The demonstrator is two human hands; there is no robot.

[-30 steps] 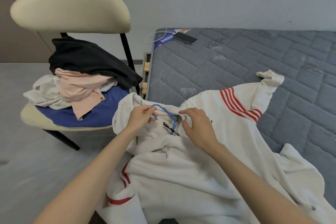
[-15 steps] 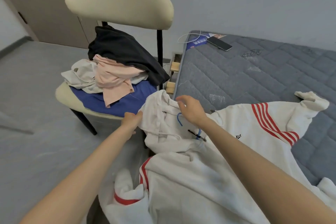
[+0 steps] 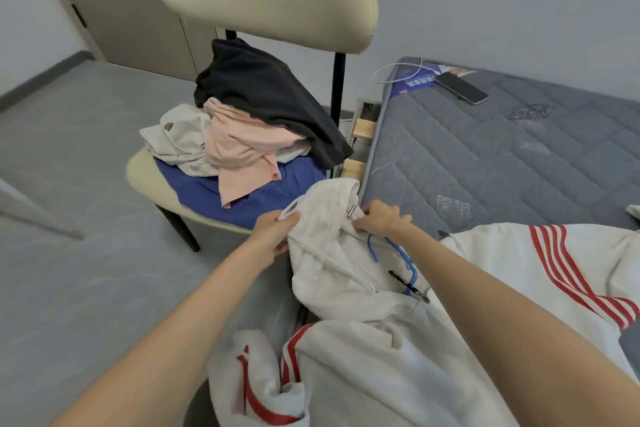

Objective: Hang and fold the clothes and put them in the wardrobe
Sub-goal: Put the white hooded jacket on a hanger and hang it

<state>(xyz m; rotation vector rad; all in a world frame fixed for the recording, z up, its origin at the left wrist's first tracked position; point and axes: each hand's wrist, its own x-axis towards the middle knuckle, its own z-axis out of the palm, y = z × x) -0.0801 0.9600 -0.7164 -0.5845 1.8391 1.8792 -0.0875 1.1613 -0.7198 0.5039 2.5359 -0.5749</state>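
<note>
A white hoodie with red stripes [image 3: 398, 350] lies over the near corner of the grey mattress [image 3: 485, 156] and hangs off its edge. A blue wire hanger [image 3: 398, 255] sticks out of the neck opening, with a dark clip below it. My left hand [image 3: 273, 232] grips the left edge of the hood. My right hand [image 3: 382, 222] pinches the hood's right edge, just above the hanger hook. The hood is pulled up toward the chair.
A cream chair [image 3: 266, 0] stands left of the bed, piled with black, pink, beige and blue clothes [image 3: 249, 135]. A phone [image 3: 460, 87] with a white cable lies at the mattress's far corner. Wardrobe doors [image 3: 131, 10] stand behind the chair. Grey floor lies to the left.
Both hands moved from the hanger hook and collar up to the hood's edges. The hood is now lifted and spread between them. My view turned left toward the chair.
</note>
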